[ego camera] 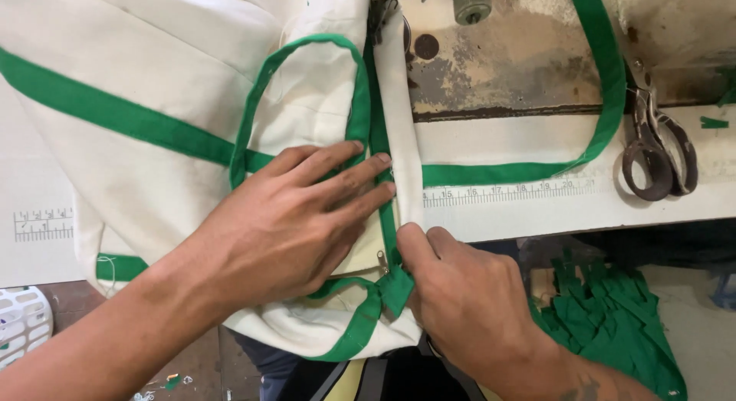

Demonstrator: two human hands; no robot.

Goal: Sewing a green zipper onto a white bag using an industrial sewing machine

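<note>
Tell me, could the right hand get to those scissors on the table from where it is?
Probably yes: the scissors lie in the open, nothing on them, but the right hand is pinching the green binding and must let go first.

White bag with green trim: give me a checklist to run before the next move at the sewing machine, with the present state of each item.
1. Left hand flat on the white bag, fingers spread: ok.
2. Right hand has a pinch grip on the green trim at the near edge: ok.
3. Trim runs straight from the pinch toward the presser foot: ok.
4. Needle position: cannot tell, cut off at the top edge.
5. Left fingertips away from the foot: ok.
6. Scissors lie on the table, apart from the seam: ok.
</note>
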